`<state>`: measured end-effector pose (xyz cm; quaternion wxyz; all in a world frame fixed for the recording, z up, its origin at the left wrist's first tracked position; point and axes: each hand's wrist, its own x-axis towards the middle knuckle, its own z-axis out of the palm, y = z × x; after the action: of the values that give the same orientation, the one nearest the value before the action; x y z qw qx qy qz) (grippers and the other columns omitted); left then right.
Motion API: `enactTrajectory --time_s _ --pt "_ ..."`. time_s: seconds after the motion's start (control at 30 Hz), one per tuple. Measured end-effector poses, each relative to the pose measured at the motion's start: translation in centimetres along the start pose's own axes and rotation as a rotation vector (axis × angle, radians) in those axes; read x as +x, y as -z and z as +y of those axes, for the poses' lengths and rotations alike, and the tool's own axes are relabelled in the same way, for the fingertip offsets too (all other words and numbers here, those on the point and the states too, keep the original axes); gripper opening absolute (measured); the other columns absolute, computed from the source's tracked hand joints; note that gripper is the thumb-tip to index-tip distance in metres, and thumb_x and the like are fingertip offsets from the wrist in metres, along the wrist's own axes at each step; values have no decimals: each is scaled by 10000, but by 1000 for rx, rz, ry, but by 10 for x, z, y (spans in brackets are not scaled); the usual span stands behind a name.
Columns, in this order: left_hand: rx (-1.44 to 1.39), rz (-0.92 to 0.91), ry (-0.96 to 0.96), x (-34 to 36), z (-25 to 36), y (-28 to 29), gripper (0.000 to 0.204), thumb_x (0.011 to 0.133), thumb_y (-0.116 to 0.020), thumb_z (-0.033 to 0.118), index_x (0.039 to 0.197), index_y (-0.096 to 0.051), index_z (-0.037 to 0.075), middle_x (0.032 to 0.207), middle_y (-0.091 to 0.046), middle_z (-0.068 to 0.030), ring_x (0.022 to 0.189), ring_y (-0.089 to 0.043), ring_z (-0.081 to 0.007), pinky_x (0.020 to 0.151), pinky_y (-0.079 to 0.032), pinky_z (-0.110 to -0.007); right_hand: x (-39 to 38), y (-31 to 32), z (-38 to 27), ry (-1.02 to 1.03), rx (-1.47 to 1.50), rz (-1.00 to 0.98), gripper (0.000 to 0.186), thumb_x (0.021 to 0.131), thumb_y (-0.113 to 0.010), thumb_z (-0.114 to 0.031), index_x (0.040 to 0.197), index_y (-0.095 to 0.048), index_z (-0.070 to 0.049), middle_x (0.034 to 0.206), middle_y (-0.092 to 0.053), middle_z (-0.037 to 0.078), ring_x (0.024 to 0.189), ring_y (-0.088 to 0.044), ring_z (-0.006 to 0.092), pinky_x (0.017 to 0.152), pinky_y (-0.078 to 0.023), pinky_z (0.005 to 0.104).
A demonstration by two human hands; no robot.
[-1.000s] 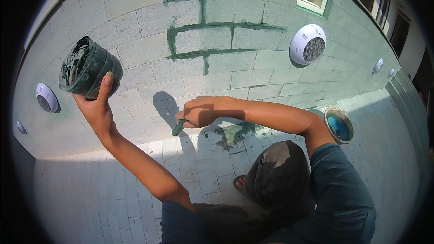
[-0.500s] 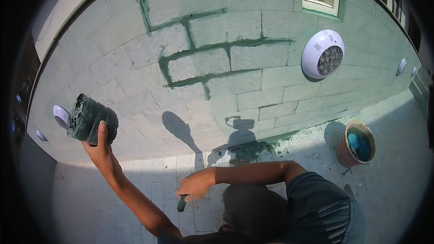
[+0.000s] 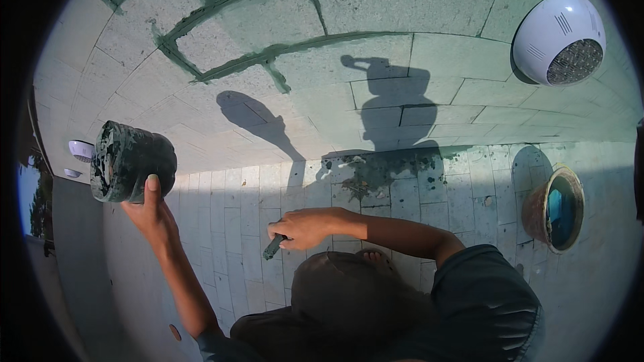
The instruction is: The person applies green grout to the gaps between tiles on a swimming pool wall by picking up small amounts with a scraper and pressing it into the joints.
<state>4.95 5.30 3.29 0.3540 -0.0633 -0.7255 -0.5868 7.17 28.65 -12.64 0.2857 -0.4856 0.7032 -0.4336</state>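
Note:
My left hand [image 3: 151, 209] grips a round, dark cut-off plastic container [image 3: 134, 163] smeared with green grout, held up in front of the wall. My thumb presses its side; the rest of that hand is mostly behind it. Lower and to the right, my right hand [image 3: 305, 229] is closed round a short, dark, green-smeared tool [image 3: 273, 248] whose far end is out of sight. The tile wall [image 3: 376, 3] before me has thick green grout [image 3: 231, 64] along several joints in its upper part.
At the right a dirty bucket [image 3: 533, 211] with blue-green contents stands on the tiled floor. Green spatter [image 3: 376, 177] marks the floor by the wall's foot. A round white lamp [image 3: 563, 40] juts from the wall at upper right; another lamp [image 3: 82, 151] is at far left.
My view has moved closer to the wall and tilted, so the lamp and grouted joints look larger. Both hands keep their grips; the right one appears slightly higher in the picture.

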Motion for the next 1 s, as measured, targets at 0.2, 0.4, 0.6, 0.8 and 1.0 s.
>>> enactTrajectory --time_s 0.2,0.4,0.6,0.8,1.0 --pt "130 -121 159 -34 -25 36 823 720 -856 125 1382 -403 -55 1299 -536 -165 1158 -563 -257 1025 -454 -382 -24 15 41 -39 18 120 282 936 -603 -231 1105 -569 -7 805 -646 170 771 -638 343 692 -465 448" --pt "296 -479 330 -75 -60 63 814 663 -886 95 1336 -452 -45 1233 -584 -138 1088 -604 -232 957 -497 -361 -34 12 55 -185 43 71 314 942 -613 -276 1123 -592 -20 835 -658 174 794 -642 335 718 -475 439" --pt "92 -594 448 -122 -78 84 718 586 -920 59 1186 -534 -32 1122 -646 -136 994 -661 -204 861 -562 -334 -7 -4 51 -316 -29 35 368 944 -617 -344 1157 -598 -45 952 -674 194 948 -647 355 811 -482 444" --pt "84 -779 423 -150 -126 119 1000 547 -977 232 1311 -384 -23 1170 -615 -178 1083 -644 -270 922 -542 -386 37 -21 47 -410 -230 -7 351 965 -585 -341 1175 -575 -60 893 -675 171 858 -651 323 755 -479 442" --pt "46 -1020 208 -132 -164 107 1092 548 -969 299 1392 -345 1 1235 -601 -194 1132 -627 -334 975 -508 -428 42 -22 34 -622 -109 65 291 983 -562 -296 1127 -575 -44 822 -700 102 680 -652 257 638 -493 378"
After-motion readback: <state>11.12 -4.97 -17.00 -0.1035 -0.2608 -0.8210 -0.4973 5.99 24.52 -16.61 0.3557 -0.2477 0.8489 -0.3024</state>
